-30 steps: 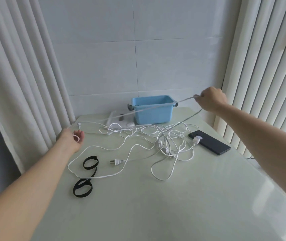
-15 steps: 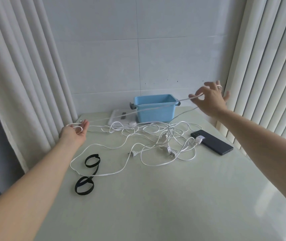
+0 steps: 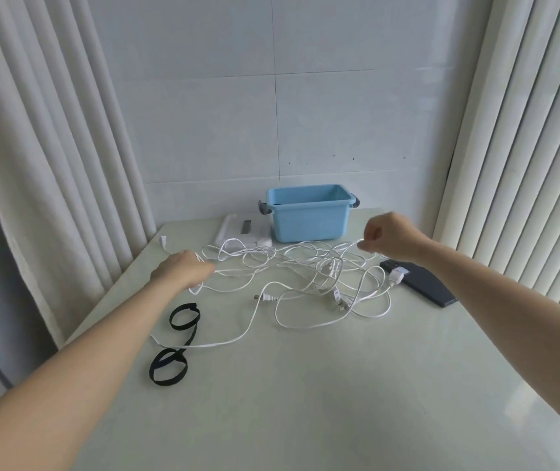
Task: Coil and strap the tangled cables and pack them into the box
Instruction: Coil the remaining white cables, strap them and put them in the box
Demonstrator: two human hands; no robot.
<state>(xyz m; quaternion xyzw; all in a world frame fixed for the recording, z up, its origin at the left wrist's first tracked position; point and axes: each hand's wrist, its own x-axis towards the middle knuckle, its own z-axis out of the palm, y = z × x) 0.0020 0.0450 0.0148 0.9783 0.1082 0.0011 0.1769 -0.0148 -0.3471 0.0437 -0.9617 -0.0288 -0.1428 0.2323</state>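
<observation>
Pale green bench against a tiled wall, with curtains on either side. Two black straps lie unused at 8 o'clock of the heap, and one white strand crosses between them. The left hand, at 9 o'clock, has its fingers curled round a strand. The tangled cables sprawl across mid-bench, uncoiled, with a plug lying among the loops. The blue box stands at 12 o'clock with no cable visible in it. The right hand, at 2 o'clock, pinches a strand between thumb and fingertips. A dark phone lies at 3 o'clock with a white adaptor resting on it.

Risks, as judged:
- Hauling on the held strand would likely cinch the crossings tighter rather than free them.
- A dragged plug may snag a loop.
- The strand by the straps could sweep them towards the bench edge.
- The adaptor's lead could drag across the phone.

Change: half a second earlier both hands were higher and wider apart. The strand ran taut across the box front and the right fingers were spread. Both hands are now lower and closer together, and the strand is slack.
</observation>
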